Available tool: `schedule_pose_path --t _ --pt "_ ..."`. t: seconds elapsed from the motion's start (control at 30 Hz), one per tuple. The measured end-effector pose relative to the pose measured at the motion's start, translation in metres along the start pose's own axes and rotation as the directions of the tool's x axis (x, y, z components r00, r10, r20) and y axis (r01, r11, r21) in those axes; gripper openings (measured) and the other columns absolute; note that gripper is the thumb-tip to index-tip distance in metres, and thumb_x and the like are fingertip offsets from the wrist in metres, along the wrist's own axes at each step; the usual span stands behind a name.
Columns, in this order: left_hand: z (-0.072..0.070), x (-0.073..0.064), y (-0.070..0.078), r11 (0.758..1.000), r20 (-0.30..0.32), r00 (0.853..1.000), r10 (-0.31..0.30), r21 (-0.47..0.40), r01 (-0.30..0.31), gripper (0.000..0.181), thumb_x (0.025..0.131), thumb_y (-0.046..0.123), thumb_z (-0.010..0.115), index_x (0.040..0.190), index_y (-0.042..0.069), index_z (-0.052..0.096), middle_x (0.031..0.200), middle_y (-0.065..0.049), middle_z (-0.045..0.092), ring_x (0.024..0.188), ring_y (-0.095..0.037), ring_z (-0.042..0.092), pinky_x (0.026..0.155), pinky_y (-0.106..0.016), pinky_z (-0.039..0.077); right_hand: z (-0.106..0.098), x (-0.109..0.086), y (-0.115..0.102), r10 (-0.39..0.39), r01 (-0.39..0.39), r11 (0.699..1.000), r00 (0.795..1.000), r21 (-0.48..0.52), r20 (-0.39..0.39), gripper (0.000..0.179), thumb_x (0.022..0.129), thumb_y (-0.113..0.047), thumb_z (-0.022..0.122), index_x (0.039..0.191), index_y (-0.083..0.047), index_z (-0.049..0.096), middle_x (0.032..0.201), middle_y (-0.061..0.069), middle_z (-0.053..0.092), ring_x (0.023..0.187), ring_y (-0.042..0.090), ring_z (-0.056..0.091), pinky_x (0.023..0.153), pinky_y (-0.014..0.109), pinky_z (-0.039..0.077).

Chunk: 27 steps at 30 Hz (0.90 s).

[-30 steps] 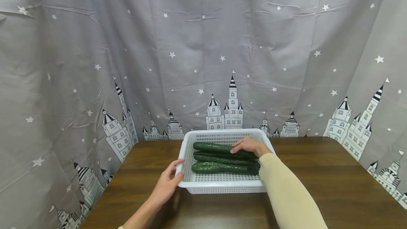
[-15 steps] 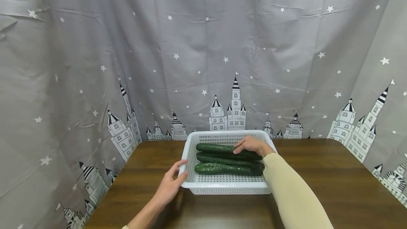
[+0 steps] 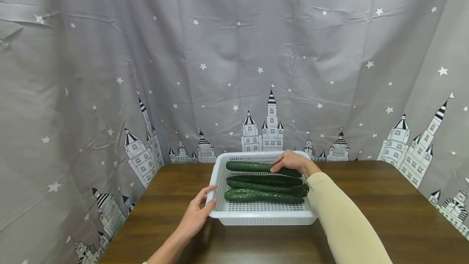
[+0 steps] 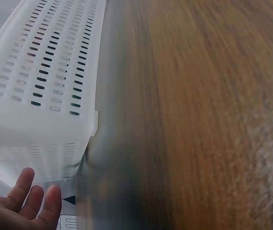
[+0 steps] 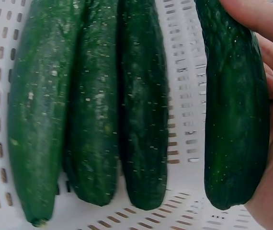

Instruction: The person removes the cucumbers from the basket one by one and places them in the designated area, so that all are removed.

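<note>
A white perforated plastic basket [image 3: 261,215] holds dark green cucumbers. My right hand [image 3: 294,162] grips one cucumber [image 3: 249,167] at the basket's far side, its thumb along one side and its fingers round the other. In the right wrist view this held cucumber [image 5: 234,124] stands apart from three others lying side by side: the nearest cucumber [image 3: 261,196], the middle cucumber [image 3: 253,185] and the farthest cucumber [image 3: 264,179]. At the basket's left end, my left hand [image 3: 196,213] holds the rim; its fingers [image 4: 19,191] show near the basket wall in the left wrist view.
The basket stands on a brown wooden table [image 3: 366,207], with bare wood to its left, right and front. Behind the table hangs a grey curtain [image 3: 234,60] printed with stars and castles.
My right hand has shifted the gripped cucumber away from the other three, toward the basket's back side, baring a strip of basket floor between them. The left hand stays at the rim.
</note>
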<state>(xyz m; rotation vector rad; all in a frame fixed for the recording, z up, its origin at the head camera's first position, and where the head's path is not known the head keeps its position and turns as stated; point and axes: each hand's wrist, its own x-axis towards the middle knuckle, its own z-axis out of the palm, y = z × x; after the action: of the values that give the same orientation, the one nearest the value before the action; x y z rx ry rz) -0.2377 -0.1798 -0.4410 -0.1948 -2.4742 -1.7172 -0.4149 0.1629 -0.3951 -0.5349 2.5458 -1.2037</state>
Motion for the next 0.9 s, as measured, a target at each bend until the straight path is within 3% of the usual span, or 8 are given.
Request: schedule_pose_path --t 0.2,0.57,0.8,0.9 --pt "0.003 0.003 -0.001 1.000 -0.011 1.000 0.006 0.008 -0.006 0.041 0.099 0.014 0.062 0.140 0.017 0.056 0.113 -0.016 0.065 0.100 -0.021 0.062 0.080 -0.031 0.049 -0.014 -0.002 -0.006 0.000 0.000 1.000 1.000 -0.014 0.000 0.043 0.084 -0.028 0.080 0.120 -0.006 0.074 0.143 0.019 0.057 0.142 0.042 0.039 0.113 0.056 0.036" --pt "0.000 0.005 0.002 1.000 -0.012 1.000 0.014 0.015 -0.014 0.041 0.099 0.013 0.061 0.140 0.016 0.056 0.116 -0.018 0.065 0.101 -0.022 0.062 0.081 -0.032 0.049 -0.047 -0.015 -0.014 -0.046 0.046 0.999 0.998 -0.019 -0.038 0.043 0.087 -0.026 0.078 0.124 -0.004 0.071 0.138 0.019 0.061 0.139 0.042 0.044 0.110 0.055 0.040" --pt "-0.001 0.003 0.001 1.000 -0.019 1.000 -0.002 0.023 0.003 0.041 0.099 0.014 0.062 0.139 0.018 0.057 0.113 -0.014 0.065 0.103 -0.021 0.061 0.082 -0.033 0.048 -0.065 -0.025 -0.008 -0.076 0.074 0.997 0.996 -0.027 -0.052 0.045 0.087 -0.025 0.078 0.124 -0.001 0.070 0.131 0.021 0.065 0.124 0.038 0.059 0.090 0.039 0.055" --pt "-0.002 0.001 0.000 1.000 -0.014 1.000 -0.010 0.016 0.010 0.042 0.099 0.015 0.063 0.140 0.019 0.057 0.114 -0.015 0.066 0.103 -0.020 0.061 0.081 -0.032 0.048 -0.073 -0.031 -0.003 -0.062 0.061 0.998 0.996 -0.022 -0.057 0.048 0.088 -0.027 0.077 0.126 0.000 0.068 0.132 0.023 0.064 0.122 0.038 0.060 0.087 0.039 0.056"
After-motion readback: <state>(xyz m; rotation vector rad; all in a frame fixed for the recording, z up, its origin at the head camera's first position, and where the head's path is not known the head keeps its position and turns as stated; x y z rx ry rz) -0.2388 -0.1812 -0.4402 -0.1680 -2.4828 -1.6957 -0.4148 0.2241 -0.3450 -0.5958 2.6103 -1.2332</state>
